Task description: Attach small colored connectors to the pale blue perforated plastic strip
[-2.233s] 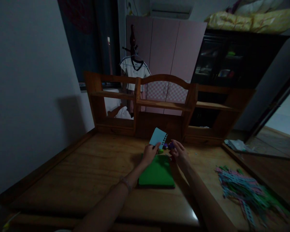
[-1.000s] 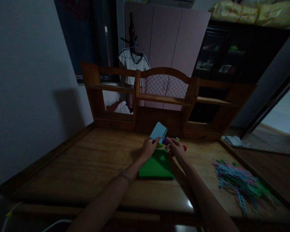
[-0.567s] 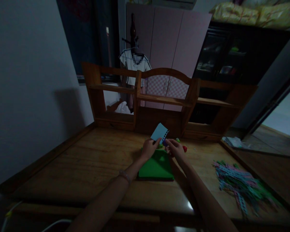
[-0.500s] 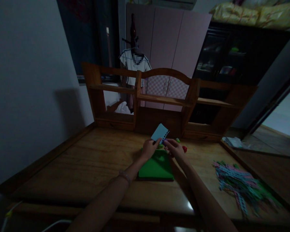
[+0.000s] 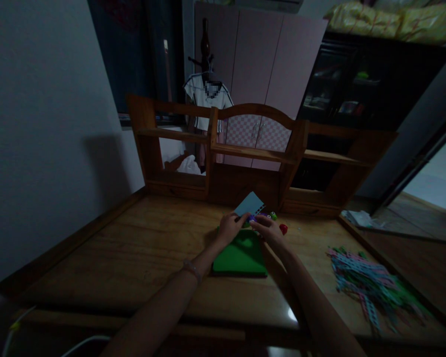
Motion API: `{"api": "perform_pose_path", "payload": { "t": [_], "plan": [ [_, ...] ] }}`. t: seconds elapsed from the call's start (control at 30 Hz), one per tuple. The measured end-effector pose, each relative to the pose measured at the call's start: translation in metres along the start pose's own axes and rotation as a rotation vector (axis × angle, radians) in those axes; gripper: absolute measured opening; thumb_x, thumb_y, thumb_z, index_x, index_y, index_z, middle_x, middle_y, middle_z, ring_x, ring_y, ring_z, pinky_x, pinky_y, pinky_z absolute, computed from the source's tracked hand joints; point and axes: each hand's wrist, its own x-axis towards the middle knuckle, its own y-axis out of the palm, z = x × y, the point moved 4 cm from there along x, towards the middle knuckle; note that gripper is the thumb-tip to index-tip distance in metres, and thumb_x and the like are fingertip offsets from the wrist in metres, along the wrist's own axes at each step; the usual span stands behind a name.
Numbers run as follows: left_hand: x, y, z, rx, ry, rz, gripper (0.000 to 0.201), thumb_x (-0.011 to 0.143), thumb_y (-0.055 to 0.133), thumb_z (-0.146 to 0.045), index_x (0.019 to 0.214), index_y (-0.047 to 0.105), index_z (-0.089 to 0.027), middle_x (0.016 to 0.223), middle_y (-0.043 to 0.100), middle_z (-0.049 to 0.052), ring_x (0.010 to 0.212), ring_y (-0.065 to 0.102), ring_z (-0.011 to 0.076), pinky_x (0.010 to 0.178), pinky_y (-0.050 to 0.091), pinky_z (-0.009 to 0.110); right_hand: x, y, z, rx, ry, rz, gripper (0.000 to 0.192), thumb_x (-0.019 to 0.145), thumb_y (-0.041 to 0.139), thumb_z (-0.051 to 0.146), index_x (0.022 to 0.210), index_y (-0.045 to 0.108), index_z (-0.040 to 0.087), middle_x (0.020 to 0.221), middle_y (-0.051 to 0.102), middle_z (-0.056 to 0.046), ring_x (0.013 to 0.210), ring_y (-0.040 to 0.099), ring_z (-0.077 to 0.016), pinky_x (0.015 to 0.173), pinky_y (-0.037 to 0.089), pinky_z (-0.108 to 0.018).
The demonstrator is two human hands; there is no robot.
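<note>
My left hand [image 5: 229,230] is closed on a light blue sheet [image 5: 250,202] that has a row of holes along its right edge. A small purple piece [image 5: 251,218] sits between the fingertips of both hands, at the sheet's lower edge. Pinching at that piece, my right hand [image 5: 268,230] is almost touching the left. Below the hands lies a flat green board [image 5: 240,258] on the table. Just beyond my right hand are a small green piece with eyes [image 5: 273,216] and a red piece [image 5: 283,229]. My fingers partly hide other small pieces.
A heap of pink, blue and green perforated strips [image 5: 375,282] lies on the right of the wooden table [image 5: 152,248]. A wooden shelf unit [image 5: 252,154] stands along the table's back edge. A wall [image 5: 52,148] rises at the left.
The light blue sheet has shifted slightly right and tilted. My right hand's fingers have moved closer to the left thumb, and the purple piece now shows between them.
</note>
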Motion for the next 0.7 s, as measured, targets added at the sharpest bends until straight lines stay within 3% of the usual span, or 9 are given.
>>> {"api": "perform_pose_path", "payload": {
  "t": [0.33,0.7],
  "plan": [
    [-0.001,-0.001,-0.005,-0.015,0.026,-0.009,0.051,0.082,0.044,-0.054,0.06,0.066,-0.013,0.061,0.063,0.005,0.06,0.055,0.0118,0.058,0.034,0.021,-0.004,0.005,0.012,-0.008,-0.035,0.088,0.031,0.065,0.069,0.044,0.078,0.061,0.018,0.063,0.056,0.002,0.055,0.049,-0.0107,0.049,0.033,-0.022],
    [-0.002,-0.004,-0.011,-0.038,0.036,0.034,0.046,0.085,0.041,-0.051,0.075,0.067,-0.015,0.068,0.064,0.004,0.067,0.056,0.0138,0.06,0.036,0.021,-0.004,0.01,0.011,0.04,-0.053,0.099,0.036,0.064,0.07,0.045,0.086,0.06,0.019,0.063,0.059,0.0,0.057,0.053,-0.013,0.05,0.036,-0.023]
  ]
}}
